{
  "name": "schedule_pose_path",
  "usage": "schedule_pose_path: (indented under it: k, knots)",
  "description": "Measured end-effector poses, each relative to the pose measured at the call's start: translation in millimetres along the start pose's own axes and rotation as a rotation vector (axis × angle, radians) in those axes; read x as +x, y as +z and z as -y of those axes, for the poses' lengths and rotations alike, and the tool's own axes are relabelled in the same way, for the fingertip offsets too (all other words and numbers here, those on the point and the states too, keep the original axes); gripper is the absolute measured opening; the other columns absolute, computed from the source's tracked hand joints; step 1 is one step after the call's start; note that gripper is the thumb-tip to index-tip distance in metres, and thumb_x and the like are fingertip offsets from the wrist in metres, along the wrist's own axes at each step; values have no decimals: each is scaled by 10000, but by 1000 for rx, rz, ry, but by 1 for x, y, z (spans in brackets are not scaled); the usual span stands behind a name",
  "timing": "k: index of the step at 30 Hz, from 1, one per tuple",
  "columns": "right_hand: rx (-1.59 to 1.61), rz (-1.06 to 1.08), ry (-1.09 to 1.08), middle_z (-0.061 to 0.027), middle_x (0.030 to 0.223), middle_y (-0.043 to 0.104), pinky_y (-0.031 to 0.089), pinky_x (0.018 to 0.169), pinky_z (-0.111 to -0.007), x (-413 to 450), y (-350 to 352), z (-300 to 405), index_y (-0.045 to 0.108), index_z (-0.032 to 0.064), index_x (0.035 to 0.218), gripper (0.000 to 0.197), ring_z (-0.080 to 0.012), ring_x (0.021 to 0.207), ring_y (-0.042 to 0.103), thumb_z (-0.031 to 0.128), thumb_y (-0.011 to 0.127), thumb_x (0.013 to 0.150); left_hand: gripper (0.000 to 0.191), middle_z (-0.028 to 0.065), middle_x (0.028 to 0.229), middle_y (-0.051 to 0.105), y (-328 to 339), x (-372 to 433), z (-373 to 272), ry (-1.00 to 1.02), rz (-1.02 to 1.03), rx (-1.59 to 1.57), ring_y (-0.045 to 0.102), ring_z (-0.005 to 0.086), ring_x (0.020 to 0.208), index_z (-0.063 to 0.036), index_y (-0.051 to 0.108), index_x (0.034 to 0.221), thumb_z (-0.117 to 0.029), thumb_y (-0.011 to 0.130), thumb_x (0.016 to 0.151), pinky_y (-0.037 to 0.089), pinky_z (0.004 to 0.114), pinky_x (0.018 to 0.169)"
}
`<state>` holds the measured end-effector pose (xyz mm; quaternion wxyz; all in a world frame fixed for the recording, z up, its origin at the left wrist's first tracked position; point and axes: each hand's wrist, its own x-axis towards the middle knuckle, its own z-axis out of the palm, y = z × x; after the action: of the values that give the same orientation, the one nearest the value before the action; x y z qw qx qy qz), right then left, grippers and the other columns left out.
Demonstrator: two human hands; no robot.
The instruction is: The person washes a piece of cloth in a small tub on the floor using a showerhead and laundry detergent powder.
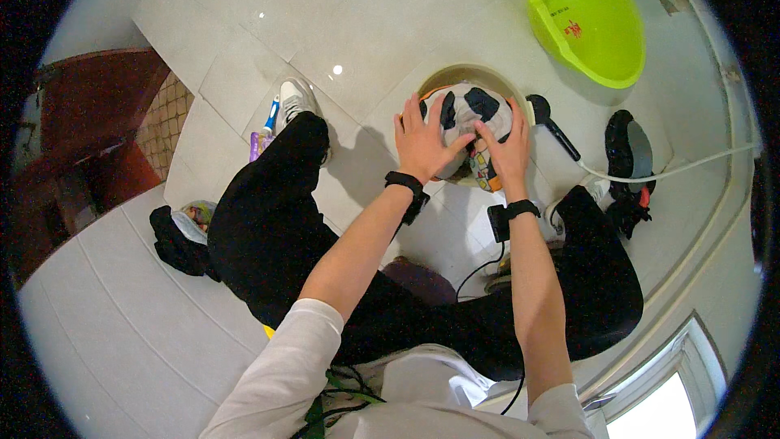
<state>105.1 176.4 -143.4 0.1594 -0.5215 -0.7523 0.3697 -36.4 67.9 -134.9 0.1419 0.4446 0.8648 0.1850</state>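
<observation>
In front of me, a soft white fabric piece (481, 103) with black patches, orange edging and a coloured print bulges out of a round beige basin (463, 72). It may be a plush toy or a hat. My left hand (422, 141) presses on its left side with fingers spread. On the right side my right hand (510, 143) grips it, fingers over the outer edge. Both thumbs come close together at a fold in the middle. The inside of the basin is mostly hidden by the fabric and hands.
A black shower head (557, 128) on a white hose (676, 171) lies right of the basin. Farther back stands a lime-green basin (600, 24). A dark grey-and-black item (631, 146) lies near my right foot. Beside my left shoe are a blue-handled brush (272, 113) and a purple packet (259, 145).
</observation>
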Motion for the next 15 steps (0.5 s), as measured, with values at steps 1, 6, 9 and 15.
schedule_pose_path:
  k: [1,6,9,15]
  knots:
    - [13,-12,8,-210,1442,440,358,1083,-508,1,-1,-1,413,126,1447,871,-401,1319,434,571,747,777,888,299,1479,353,2,2,-3,-11,-11,-7,367,428,1335,-159,415,1463,-711,592,790,229,594,1103]
    - [-30,-21,63,-195,1372,515,379,1054,-506,16,11,-8,490,136,1401,798,-379,1273,481,585,726,785,783,210,1384,507,12,20,-12,-17,-112,94,500,382,1228,-110,570,1317,-712,579,816,363,499,1022]
    - [-129,-44,107,-195,1336,548,385,1048,-494,26,21,-13,512,137,1388,780,-381,1251,504,620,687,801,738,179,1281,571,18,29,-18,-35,-97,161,536,349,1174,-116,575,1309,-677,587,829,382,484,984]
    - [-209,-25,237,-208,1274,590,433,986,-512,48,31,-13,564,80,1312,738,-415,1181,554,612,676,814,656,166,1155,604,29,53,-22,-61,-47,178,555,338,1111,-72,584,1236,-601,603,846,398,480,883]
